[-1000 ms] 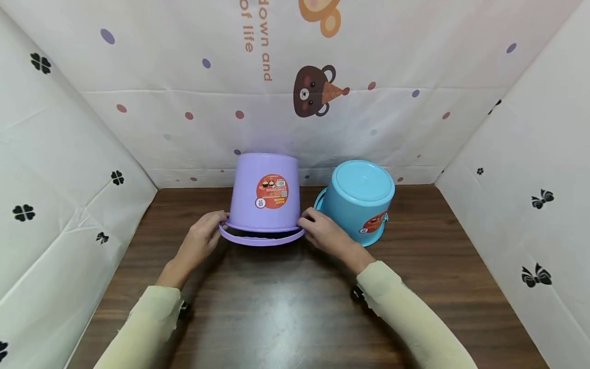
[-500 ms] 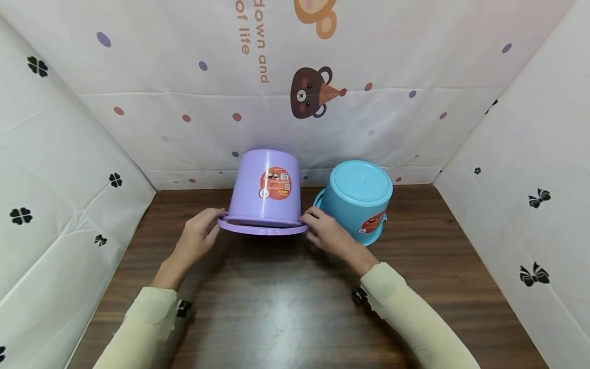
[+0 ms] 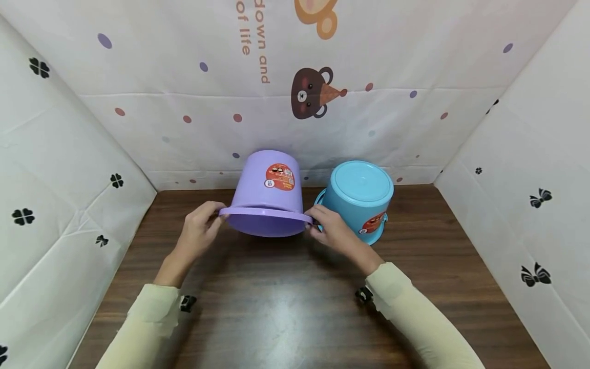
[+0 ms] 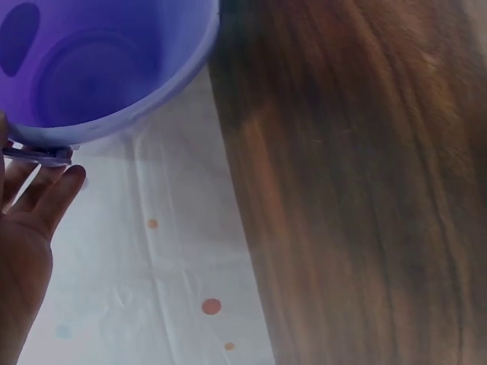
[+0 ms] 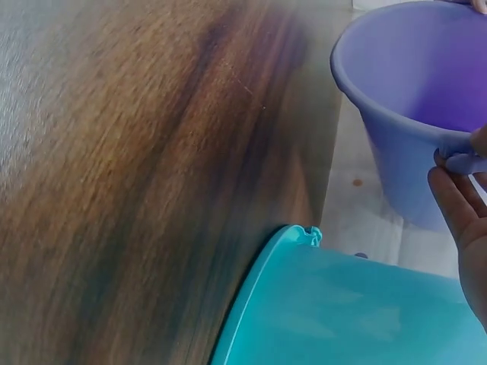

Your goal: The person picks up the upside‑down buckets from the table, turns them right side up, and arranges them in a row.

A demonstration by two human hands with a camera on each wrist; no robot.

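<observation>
A purple bucket (image 3: 267, 177) with a red round label is tipped so that its mouth faces the person and its base points toward the back wall. Its handle (image 3: 262, 211) lies across the upper side of the rim. At the left end of rim and handle, the left hand (image 3: 195, 233) grips with thumb and fingers. The right hand (image 3: 336, 233) pinches the opposite end. Both wrist views look into the bucket's purple inside (image 4: 99, 76). Beside the right hand, a light blue bucket (image 3: 361, 184) stands upside down on the table.
The dark wooden table (image 3: 276, 302) runs back to a white printed sheet (image 3: 258, 133) hung as a wall. White side sheets (image 3: 516, 205) border it left and right. The blue bucket sits close to the right forearm.
The purple bucket has tipped further, its mouth swinging up toward the person. Its handle has gone from hanging below the rim to lying above it. The blue bucket stays put.
</observation>
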